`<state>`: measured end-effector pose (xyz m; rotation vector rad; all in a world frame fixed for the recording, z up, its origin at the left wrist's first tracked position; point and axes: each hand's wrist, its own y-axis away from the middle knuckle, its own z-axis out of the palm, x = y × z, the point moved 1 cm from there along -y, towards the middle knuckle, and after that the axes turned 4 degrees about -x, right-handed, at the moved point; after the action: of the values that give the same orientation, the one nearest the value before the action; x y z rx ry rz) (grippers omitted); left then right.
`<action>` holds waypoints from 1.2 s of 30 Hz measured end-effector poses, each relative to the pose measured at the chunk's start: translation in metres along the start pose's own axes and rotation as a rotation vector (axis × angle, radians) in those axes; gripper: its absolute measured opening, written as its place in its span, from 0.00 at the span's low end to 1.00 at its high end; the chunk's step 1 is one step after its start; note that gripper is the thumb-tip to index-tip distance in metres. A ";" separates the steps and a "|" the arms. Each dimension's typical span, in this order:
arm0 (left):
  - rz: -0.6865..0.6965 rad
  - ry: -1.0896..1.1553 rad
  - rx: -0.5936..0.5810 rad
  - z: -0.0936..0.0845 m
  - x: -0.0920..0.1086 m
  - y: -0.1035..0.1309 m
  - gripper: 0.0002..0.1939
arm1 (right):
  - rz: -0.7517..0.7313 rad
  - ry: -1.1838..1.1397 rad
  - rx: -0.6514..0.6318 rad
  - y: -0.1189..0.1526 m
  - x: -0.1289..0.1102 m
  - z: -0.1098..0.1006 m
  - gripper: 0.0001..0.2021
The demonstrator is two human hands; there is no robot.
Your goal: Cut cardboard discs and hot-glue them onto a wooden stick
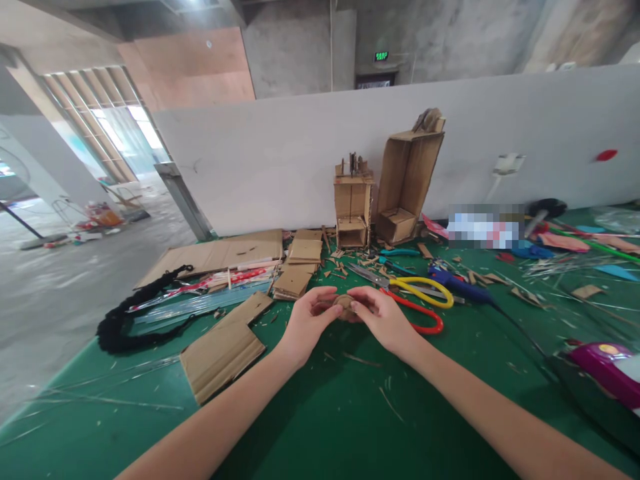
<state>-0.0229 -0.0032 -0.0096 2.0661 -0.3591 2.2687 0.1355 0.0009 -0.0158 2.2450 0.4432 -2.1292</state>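
A small round cardboard piece [345,307] is pinched between my two hands above the green table. My left hand [311,323] grips its left side with thumb and fingers. On the opposite side, my right hand [384,319] has its fingers closed on the same piece. Just beyond and to the right of my right hand lie scissors [423,291] with one yellow and one red handle, blades pointing left. Cardboard scraps are scattered past my fingertips. Two cardboard structures, a smaller one [353,207] and a taller one [411,180], stand upright at the back against the white panel.
A blue glue gun [460,287] with a cable lies right of the scissors. A purple object [600,370] sits at the right edge. Cut cardboard [225,350], black fuzzy material [113,330] and clear sticks [190,305] lie on the left. Green table [320,427] in front.
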 end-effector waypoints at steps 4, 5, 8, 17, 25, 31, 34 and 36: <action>-0.023 0.150 -0.050 0.000 -0.001 -0.001 0.15 | 0.012 -0.040 0.017 0.000 -0.002 -0.001 0.10; -0.029 0.183 -0.056 0.000 -0.001 0.000 0.15 | 0.013 -0.048 0.021 0.001 -0.003 -0.002 0.10; -0.044 0.211 -0.058 0.000 0.000 0.001 0.17 | 0.007 -0.065 0.025 0.002 -0.006 -0.002 0.10; 0.014 0.078 -0.113 0.000 -0.002 0.001 0.16 | -0.073 -0.027 -0.032 0.002 -0.003 -0.002 0.08; -0.021 0.181 -0.065 -0.001 0.000 0.003 0.20 | -0.230 0.269 -0.027 0.009 -0.004 0.001 0.14; -0.081 0.327 -0.147 -0.002 0.003 0.004 0.15 | -0.378 0.462 0.043 0.013 -0.009 0.002 0.12; -0.100 0.324 -0.141 -0.002 0.004 0.004 0.14 | -0.414 0.542 0.085 0.014 -0.009 0.001 0.09; -0.116 0.312 -0.135 -0.002 0.004 0.004 0.14 | -0.418 0.573 0.106 0.014 -0.009 0.001 0.09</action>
<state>-0.0257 -0.0074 -0.0066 1.5936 -0.3513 2.3722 0.1369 -0.0148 -0.0097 3.0418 0.8982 -1.6228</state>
